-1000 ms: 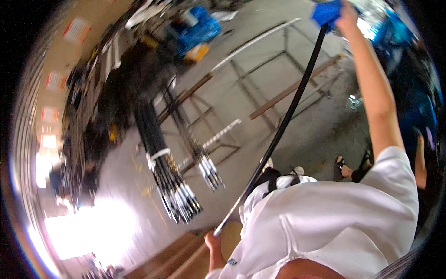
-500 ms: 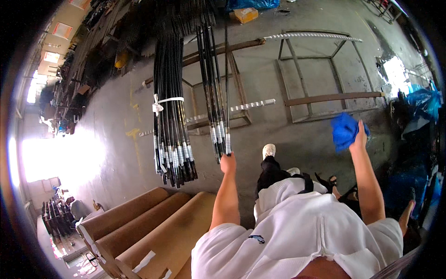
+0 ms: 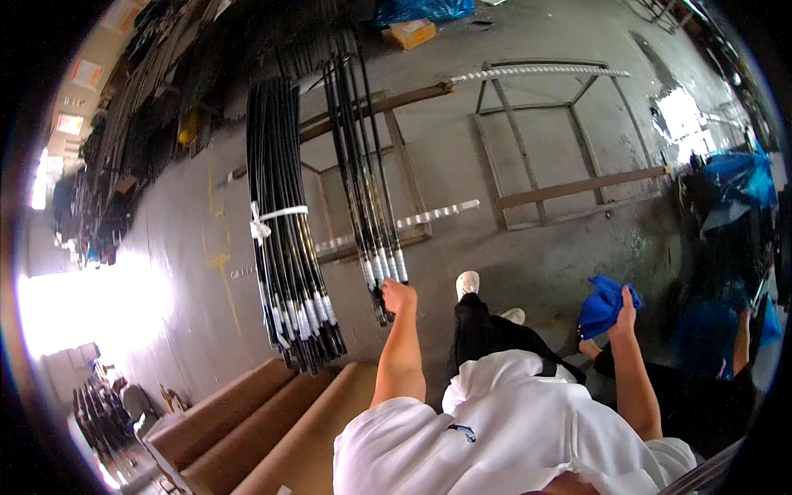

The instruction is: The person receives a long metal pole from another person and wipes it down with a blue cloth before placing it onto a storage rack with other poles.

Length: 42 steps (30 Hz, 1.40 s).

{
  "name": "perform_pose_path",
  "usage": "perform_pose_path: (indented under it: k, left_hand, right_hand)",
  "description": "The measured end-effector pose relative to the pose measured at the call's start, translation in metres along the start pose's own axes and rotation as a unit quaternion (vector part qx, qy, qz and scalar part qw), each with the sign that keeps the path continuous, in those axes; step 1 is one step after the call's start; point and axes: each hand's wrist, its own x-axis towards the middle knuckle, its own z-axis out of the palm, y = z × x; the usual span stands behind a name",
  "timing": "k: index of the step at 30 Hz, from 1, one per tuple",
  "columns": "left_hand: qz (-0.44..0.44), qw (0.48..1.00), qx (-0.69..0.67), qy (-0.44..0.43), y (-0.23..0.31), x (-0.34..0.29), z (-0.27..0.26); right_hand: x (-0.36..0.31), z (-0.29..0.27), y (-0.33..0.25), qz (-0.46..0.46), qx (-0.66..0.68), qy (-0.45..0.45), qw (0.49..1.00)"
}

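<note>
My left hand (image 3: 399, 295) is closed at the near end of a small group of long black rods (image 3: 367, 206), its fingers around a rod's tip. White wrapped bands show close to the rod ends. To the left lies a thicker bundle of similar black rods (image 3: 279, 165), bound with a white tie (image 3: 285, 212). Both lots rest across a low metal stand. Off to the right, my right hand (image 3: 629, 313) grips a crumpled blue cloth (image 3: 602, 305), held away from the rods.
A second metal frame (image 3: 540, 198) stands on the floor at the right. Large brown rolls (image 3: 247, 421) lie at the lower left. Blue plastic sheeting (image 3: 738, 181) hangs at far right, and a person's foot (image 3: 589, 348) shows near my right arm. A yellow box (image 3: 412, 33) sits at the back.
The rod at my left hand has moved leftward against the others in the small group. My right hand has come down and slightly left, still with the blue cloth.
</note>
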Motion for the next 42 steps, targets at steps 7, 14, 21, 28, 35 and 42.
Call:
perform_pose_path:
  k: [7,14,21,28,35,42]
  left_hand:
    - [0.085,0.994,-0.03,-0.053,-0.007,0.008,0.016]
    - [0.449,0.783,0.417,-0.109,-0.003,0.027,0.074]
    - [0.401,0.875,0.093,-0.253,0.045,0.036,0.111]
    - [0.349,0.887,-0.098,-0.286,0.126,-0.044,0.071]
    - [0.352,0.876,-0.064,-0.323,0.113,-0.101,0.081]
    - [0.507,0.79,0.058,-0.34,0.064,-0.126,0.106]
  right_hand:
    - [0.026,-0.021,0.056,0.102,0.049,-0.051,0.992]
    - [0.027,-0.017,0.049,0.106,0.148,-0.092,0.979]
    - [0.018,-0.05,0.051,0.081,0.243,-0.051,0.965]
    - [0.034,-0.099,0.109,0.095,0.27,-0.003,0.958]
    - [0.058,-0.123,0.114,0.086,0.272,-0.034,0.958]
    - [0.052,-0.142,0.071,0.086,0.29,-0.032,0.953]
